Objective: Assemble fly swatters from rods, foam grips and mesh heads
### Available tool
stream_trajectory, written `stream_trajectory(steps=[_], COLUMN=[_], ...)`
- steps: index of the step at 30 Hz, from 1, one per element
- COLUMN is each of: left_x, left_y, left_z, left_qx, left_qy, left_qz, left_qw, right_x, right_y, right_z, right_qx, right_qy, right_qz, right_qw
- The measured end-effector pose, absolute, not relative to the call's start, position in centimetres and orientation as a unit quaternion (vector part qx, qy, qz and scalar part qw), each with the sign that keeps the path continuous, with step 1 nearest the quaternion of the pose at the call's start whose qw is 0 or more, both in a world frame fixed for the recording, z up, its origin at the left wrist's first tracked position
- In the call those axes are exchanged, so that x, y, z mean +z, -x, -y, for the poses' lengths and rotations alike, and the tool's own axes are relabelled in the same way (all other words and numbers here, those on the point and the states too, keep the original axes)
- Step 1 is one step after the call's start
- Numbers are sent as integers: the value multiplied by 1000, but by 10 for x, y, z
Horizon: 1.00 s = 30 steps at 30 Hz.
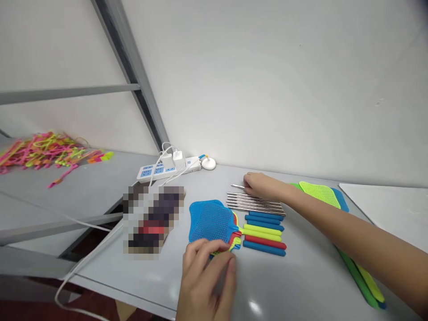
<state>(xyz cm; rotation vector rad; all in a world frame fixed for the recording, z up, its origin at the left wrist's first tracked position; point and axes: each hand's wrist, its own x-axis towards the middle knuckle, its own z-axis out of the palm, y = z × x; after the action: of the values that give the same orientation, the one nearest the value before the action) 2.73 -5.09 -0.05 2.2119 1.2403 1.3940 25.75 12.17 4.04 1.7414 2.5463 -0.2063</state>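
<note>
My right hand [258, 183] is closed in a pinch on a thin metal rod [237, 186], whose tip sticks out to the left. Just below it, several more metal rods [250, 203] lie side by side. My left hand [207, 278] is at the lower edge of a stack of fly swatter heads, its fingers curled over a yellow-green fly swatter head [236, 241], mostly hidden. On top of that stack lies a blue fly swatter head [212, 220]. To its right is a row of handle tubes in blue, yellow-green and red [265, 242].
Fly swatters [319, 194] lie on the right, partly behind my right forearm. A power strip [169, 168] with chargers and a white round device [209, 163] stand by the wall. A blurred-out object [155, 223] lies left. Pink and yellow pieces [50, 151] pile on another surface.
</note>
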Motion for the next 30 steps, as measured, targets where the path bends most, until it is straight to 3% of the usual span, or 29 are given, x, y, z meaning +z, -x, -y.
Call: stream_trajectory(steps=[10,22,26,30], left_x=[4,-18,-14,-3], left_y=[-75,-66,-67,-65], left_z=[48,51,48,48], left_qx=[293,308,302,350], left_qy=[-817,-858,-867,-859], left_qz=[-496,-397,-373,-330], left_qw=[5,108,131,174], right_x=[79,32,36,45], right_y=[-276,-291,-257,-241], right_z=[-76,91,114,130], right_qx=[25,-69,-83,-85], right_qy=[-578,-700,-747,-697], right_qz=[-813,-685,-601,-613], right_qw=[-63,-192,-271,-363])
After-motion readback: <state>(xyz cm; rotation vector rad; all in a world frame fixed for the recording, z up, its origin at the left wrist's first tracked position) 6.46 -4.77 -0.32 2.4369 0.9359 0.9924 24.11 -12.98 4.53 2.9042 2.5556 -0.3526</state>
